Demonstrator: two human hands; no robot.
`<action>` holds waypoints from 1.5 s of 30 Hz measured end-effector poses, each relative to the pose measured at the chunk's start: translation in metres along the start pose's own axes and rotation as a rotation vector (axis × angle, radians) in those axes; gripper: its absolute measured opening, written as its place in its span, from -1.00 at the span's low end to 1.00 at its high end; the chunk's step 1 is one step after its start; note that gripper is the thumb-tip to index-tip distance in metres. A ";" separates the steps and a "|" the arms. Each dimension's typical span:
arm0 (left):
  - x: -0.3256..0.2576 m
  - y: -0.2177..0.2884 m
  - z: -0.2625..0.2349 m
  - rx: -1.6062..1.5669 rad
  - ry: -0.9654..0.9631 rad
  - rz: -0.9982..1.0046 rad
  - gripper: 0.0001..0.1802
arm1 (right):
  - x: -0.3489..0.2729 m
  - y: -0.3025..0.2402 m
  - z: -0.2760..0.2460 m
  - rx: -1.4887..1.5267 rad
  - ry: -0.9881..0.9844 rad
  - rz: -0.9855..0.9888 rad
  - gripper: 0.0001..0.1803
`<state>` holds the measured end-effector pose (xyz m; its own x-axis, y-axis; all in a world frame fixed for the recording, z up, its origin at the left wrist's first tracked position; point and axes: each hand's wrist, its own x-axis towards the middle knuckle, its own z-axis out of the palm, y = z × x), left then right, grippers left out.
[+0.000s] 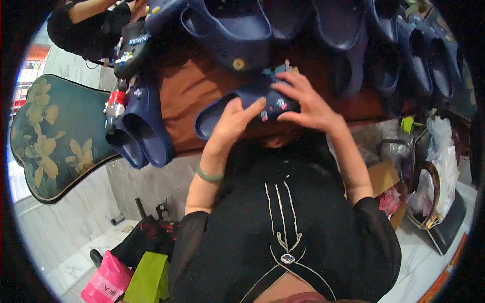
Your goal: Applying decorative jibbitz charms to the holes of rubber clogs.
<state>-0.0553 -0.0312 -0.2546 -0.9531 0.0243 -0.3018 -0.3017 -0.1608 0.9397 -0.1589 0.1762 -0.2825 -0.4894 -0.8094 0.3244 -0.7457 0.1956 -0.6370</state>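
Observation:
A navy blue foam clog (206, 122) with small decorative charms on its toe lies at the near side of the brown-covered table, its heel opening toward the left. My left hand (231, 125) grips it at the middle, the thumb stretched along the top of the shoe. Curved over the toe end is my right hand (314, 107), its fingers and thumb around the charm-covered part. A teal charm (275, 70) shows by the right fingertips. The underside of the clog and some of my fingers are hidden.
Many more navy clogs (151, 129) line the left, far and right sides of the brown tablecloth (182, 83). A flowered chair back (55, 139) stands left. A person's arm (83, 10) shows far left. Bags (442, 161) and a cardboard box (381, 177) sit right.

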 end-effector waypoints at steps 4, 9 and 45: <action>-0.002 -0.014 0.005 -0.058 0.062 0.028 -0.71 | -0.002 -0.009 0.012 -0.202 0.085 -0.046 -0.38; -0.010 -0.013 0.005 -0.049 0.031 0.048 -0.74 | 0.000 -0.021 0.025 -0.349 0.236 -0.016 -0.62; -0.009 -0.035 -0.003 -0.022 0.176 0.060 -0.76 | 0.024 -0.031 0.044 -0.200 0.417 -0.057 -0.85</action>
<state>-0.0361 -0.0284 -0.2851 -0.9494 -0.1587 -0.2710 -0.2423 -0.1787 0.9536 -0.1273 0.1262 -0.2861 -0.5546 -0.5384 0.6345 -0.8291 0.2933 -0.4759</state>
